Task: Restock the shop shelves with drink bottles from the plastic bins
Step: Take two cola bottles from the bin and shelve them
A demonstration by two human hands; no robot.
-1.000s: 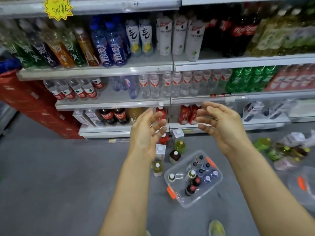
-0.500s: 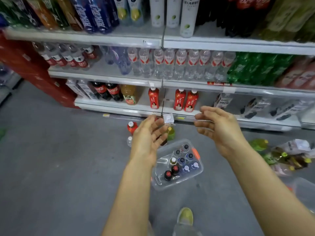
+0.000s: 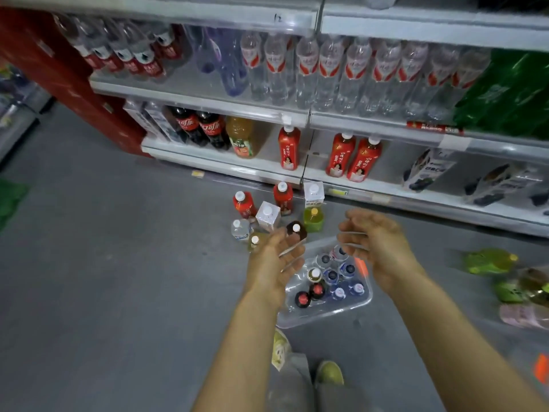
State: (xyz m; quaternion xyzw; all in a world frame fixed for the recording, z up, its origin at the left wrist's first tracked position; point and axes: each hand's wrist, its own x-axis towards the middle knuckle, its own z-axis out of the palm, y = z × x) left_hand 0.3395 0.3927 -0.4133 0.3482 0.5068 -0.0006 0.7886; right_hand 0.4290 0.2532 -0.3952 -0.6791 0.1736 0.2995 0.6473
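Note:
A clear plastic bin (image 3: 323,313) with orange latches sits on the grey floor, holding several upright bottles with blue, red and white caps. My left hand (image 3: 277,263) hangs above its left edge, fingers relaxed, holding nothing. My right hand (image 3: 375,248) hovers over its right side, palm facing left, also empty. Several bottles stand on the floor just beyond the bin: a red bottle (image 3: 245,205), a white carton (image 3: 267,217), a green bottle (image 3: 312,219). The bottom shelf (image 3: 225,163) holds cola, orange juice and red tea bottles (image 3: 359,157).
More bottles lie in a heap on the floor at the right (image 3: 517,281). Water bottles (image 3: 303,72) fill the shelf above. A red stack of boxes (image 3: 71,84) stands at the left shelf end. My shoes (image 3: 329,373) are near the bin.
The view has tilted down and moved closer to the floor. Both hands have lowered toward the bin, still apart and empty.

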